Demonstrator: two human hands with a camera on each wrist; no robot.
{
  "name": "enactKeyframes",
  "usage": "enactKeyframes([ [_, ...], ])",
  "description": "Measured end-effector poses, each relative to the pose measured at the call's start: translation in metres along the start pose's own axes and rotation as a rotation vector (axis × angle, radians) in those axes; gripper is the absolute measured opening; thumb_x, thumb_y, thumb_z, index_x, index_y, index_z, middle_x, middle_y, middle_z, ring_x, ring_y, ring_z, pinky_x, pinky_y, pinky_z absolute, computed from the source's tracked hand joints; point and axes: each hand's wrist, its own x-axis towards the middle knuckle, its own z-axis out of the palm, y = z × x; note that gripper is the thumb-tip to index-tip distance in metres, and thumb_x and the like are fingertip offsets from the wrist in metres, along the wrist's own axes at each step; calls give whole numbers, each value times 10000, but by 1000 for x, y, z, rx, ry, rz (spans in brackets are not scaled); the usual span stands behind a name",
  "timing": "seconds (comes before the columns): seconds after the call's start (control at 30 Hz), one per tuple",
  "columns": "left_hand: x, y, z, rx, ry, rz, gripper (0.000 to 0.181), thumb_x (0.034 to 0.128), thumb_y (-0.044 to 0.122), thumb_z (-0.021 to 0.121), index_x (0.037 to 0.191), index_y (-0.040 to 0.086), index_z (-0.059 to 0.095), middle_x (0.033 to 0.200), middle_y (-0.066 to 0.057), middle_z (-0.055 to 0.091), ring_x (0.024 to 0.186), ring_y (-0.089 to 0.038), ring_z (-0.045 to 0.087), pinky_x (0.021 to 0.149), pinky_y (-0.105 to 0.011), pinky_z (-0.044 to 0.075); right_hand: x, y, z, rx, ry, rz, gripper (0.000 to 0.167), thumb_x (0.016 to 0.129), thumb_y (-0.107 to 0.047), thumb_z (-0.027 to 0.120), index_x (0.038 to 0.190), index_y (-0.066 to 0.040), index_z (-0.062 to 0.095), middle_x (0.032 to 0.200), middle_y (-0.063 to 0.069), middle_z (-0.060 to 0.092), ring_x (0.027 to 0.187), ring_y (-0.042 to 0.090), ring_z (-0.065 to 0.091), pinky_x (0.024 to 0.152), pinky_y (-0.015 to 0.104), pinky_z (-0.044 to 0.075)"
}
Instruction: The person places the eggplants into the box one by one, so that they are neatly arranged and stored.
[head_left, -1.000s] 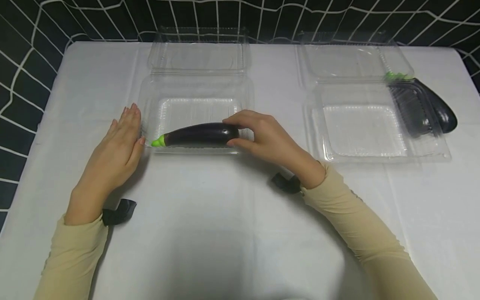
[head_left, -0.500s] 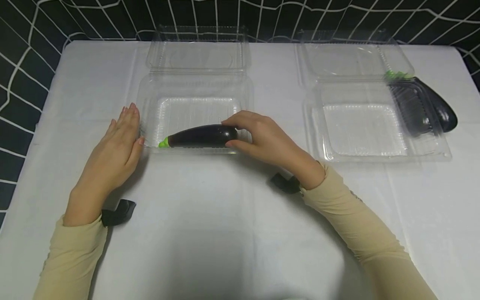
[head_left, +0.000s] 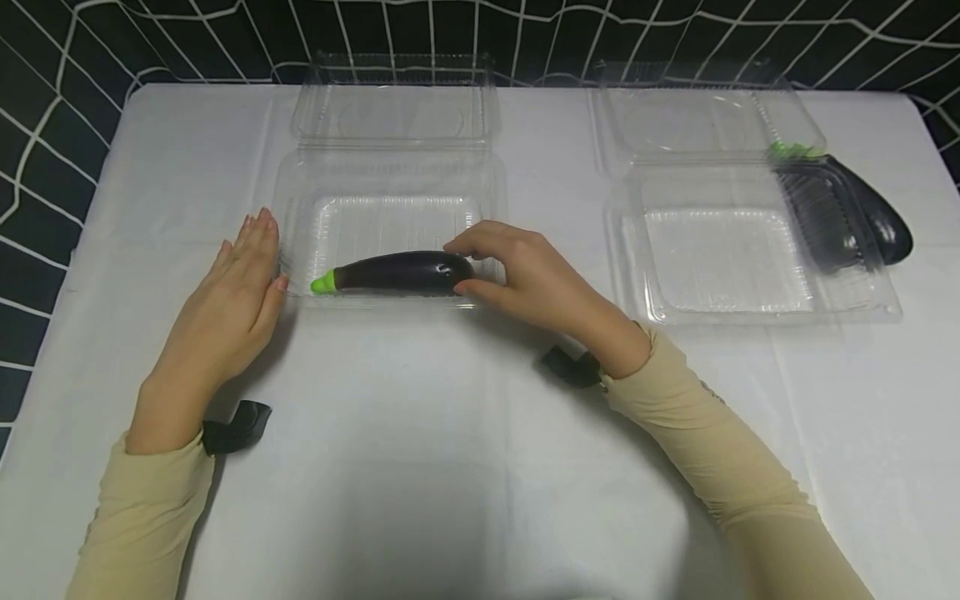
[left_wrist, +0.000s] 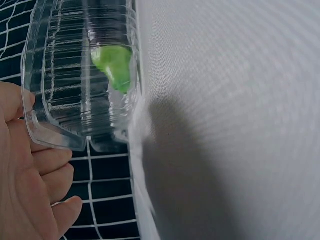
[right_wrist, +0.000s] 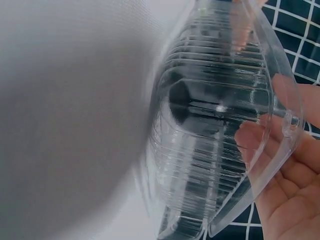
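Observation:
A dark purple eggplant (head_left: 397,273) with a green stem end lies along the near side of the left clear plastic clamshell box (head_left: 390,162). Over the eggplant's right end is my right hand (head_left: 525,267), thumb and fingers apart. The right wrist view shows these fingers (right_wrist: 250,137) reaching over the rim, clear of the eggplant's dark blunt end (right_wrist: 180,97). My left hand (head_left: 232,300) rests with straight fingers along the box's left edge. In the left wrist view its fingertip touches the rim, and the green stem (left_wrist: 114,65) shows through the wall.
A second clamshell box (head_left: 727,258) stands with its lid back on the right. Another, rounder eggplant (head_left: 877,217) lies partly behind its right wall. White cloth covers the table (head_left: 420,433); white netting (head_left: 525,37) hangs over dark material behind.
The eggplant has come down from my right fingers onto the box floor. It shifted slightly right, then a little back left. Both hands have stayed almost still.

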Motion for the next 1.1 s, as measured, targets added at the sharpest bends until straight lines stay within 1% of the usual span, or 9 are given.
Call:
enactKeyframes([
  [0.2, 0, 0, 0, -1, 4, 1, 557, 1001, 159, 376, 1453, -98, 177, 1524, -224, 176, 1418, -309, 143, 1145, -462, 114, 0, 2, 1, 24, 16, -4, 344, 824, -74, 718, 1141, 23, 628, 1120, 122, 640, 976, 256, 607, 886, 318, 470],
  [0.37, -1, 0, 1, -4, 10, 5, 555, 998, 150, 379, 1450, -105, 181, 1521, -231, 180, 1416, -314, 147, 1144, -465, 114, 0, 3, 1, 69, 41, -20, 353, 817, -47, 718, 1146, 38, 622, 1120, 142, 641, 963, 262, 627, 885, 287, 478],
  [0.6, 0, 0, 1, 0, 10, 4, 558, 996, 150, 384, 1449, -106, 181, 1520, -233, 181, 1416, -317, 148, 1144, -466, 118, -2, 0, -2, 145, 56, 7, 379, 824, -29, 707, 1180, 39, 596, 1126, 165, 625, 981, 281, 629, 906, 276, 475],
  [0.9, 0, 0, 1, 2, 9, 0, 558, 999, 158, 382, 1451, -99, 183, 1524, -225, 177, 1418, -310, 143, 1146, -459, 114, -3, -2, -8, 122, 86, -9, 384, 815, -30, 716, 1178, 29, 606, 1099, 148, 637, 959, 269, 637, 884, 269, 483],
  [1.1, 0, 1, 1, 1, 12, 0, 555, 998, 155, 381, 1451, -99, 186, 1522, -226, 181, 1415, -316, 152, 1143, -468, 121, -4, -4, -15, 119, 125, 21, 372, 798, -20, 730, 1151, 37, 626, 1094, 145, 650, 948, 274, 636, 889, 273, 482],
])
